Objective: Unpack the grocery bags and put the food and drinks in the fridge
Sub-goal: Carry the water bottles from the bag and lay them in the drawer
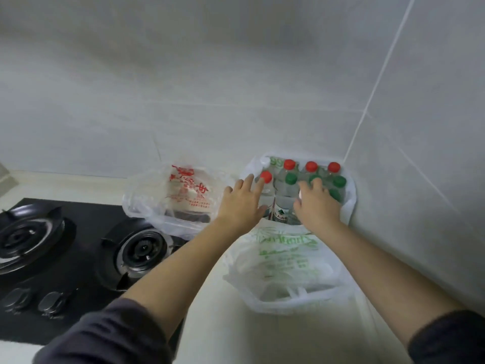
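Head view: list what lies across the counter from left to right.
Black gas burner at the far left → second black gas burner → translucent plastic bag with red print → left hand → right hand → grey tiled side wall. The clear plastic bottles and white green-printed bag overlap the hands, so left out.

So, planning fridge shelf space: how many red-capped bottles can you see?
4 red-capped bottles: back row left, middle, right; one in front beside the left hand. Others may be hidden under the right hand.
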